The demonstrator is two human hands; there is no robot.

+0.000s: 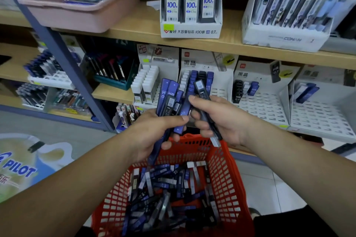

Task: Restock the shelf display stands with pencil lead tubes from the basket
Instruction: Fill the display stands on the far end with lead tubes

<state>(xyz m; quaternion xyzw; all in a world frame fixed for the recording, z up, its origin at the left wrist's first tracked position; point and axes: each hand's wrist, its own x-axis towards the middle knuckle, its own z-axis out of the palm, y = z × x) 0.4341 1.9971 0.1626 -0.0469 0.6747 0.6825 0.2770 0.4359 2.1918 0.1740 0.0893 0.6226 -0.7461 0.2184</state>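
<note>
Head view. Left hand (pixel 152 132) is curled round a fanned bunch of blue lead tubes (pixel 167 90) (labels read HB). Right hand (pixel 221 119) grips one dark tube (pixel 200 87), thumb on top, its upper end just beside the bunch. Both hands are above the red basket (pixel 229 169), where loose tubes (pixel 167 188) lie heaped. Behind them, white display stand (pixel 208 63) is part-filled. Neighbouring stand (pixel 265 106) has mostly bare slots.

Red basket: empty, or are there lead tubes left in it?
Not empty. The red basket holds a loose, jumbled pile of lead tubes that covers its bottom.
</note>
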